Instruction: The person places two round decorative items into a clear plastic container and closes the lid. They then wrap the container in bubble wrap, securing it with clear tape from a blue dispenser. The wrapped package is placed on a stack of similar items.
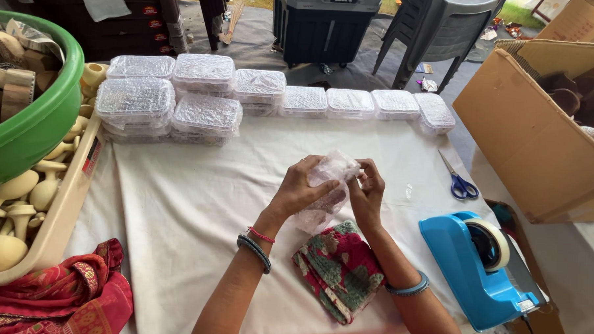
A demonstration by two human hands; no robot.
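My left hand (pixel 301 185) and my right hand (pixel 368 189) meet over the middle of the white-clothed table (pixel 177 202). Between them they hold a small item wrapped in clear bubble wrap (pixel 329 181). The left fingers press on its front, while the right fingers pinch its right edge. What is inside the wrap I cannot make out. A folded red and green patterned cloth (pixel 339 270) lies just below the hands, between my forearms.
Bubble-wrapped flat packs (pixel 207 91) line the table's far edge, some stacked at left. A blue tape dispenser (pixel 481 269) and blue-handled scissors (pixel 459 179) lie at right, beside an open cardboard box (pixel 535 129). At left: a green tub (pixel 28 131) and a tray of wooden pieces (pixel 19 197).
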